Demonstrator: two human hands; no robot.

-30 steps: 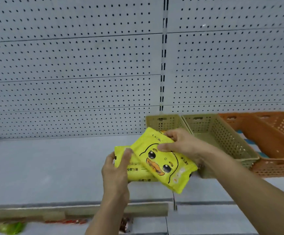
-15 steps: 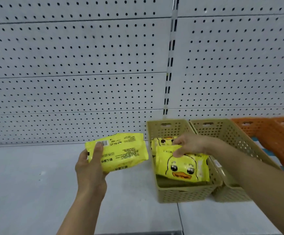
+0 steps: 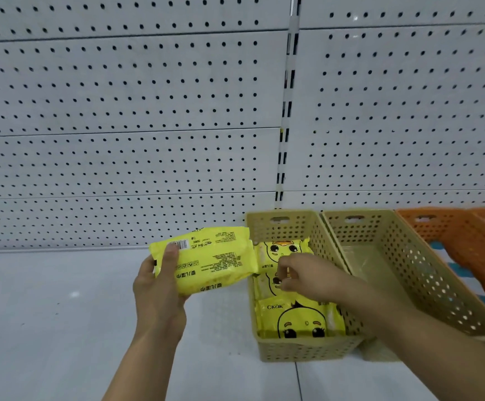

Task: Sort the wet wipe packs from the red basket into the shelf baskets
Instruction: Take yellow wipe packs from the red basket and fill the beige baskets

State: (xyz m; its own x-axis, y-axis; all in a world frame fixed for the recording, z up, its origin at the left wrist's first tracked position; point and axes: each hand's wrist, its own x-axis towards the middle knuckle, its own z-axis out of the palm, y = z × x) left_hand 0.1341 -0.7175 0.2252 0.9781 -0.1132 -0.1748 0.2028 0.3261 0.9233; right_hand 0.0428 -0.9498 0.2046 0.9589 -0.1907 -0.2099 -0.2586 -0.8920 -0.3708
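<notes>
Step in hand: the filling of the left tan basket (image 3: 302, 350) with yellow packs was judged to be under way. The red basket was not seen.
Left hand: the left hand (image 3: 160, 290) was wrapped round one end of a yellow pack (image 3: 212, 261). The pack was held printed back up, above the shelf (image 3: 61, 314), just beside the basket's left rim.
Right hand: the right hand (image 3: 307, 274) was held inside the basket with its fingers bent over the middle pack (image 3: 264, 285). Whether that pack was pinched or only touched could not be told.
Packs already placed: a rear pack (image 3: 281, 250) and a front pack (image 3: 299, 319) were laid duck face up, in a row with the middle one.
Next move: the held pack would probably need to be carried right over the rim, turned face up and laid on the row once the right hand was out of the way.
Neighbours: a second tan basket (image 3: 409, 270) was set against the first, with orange baskets (image 3: 452, 235) beyond.
</notes>
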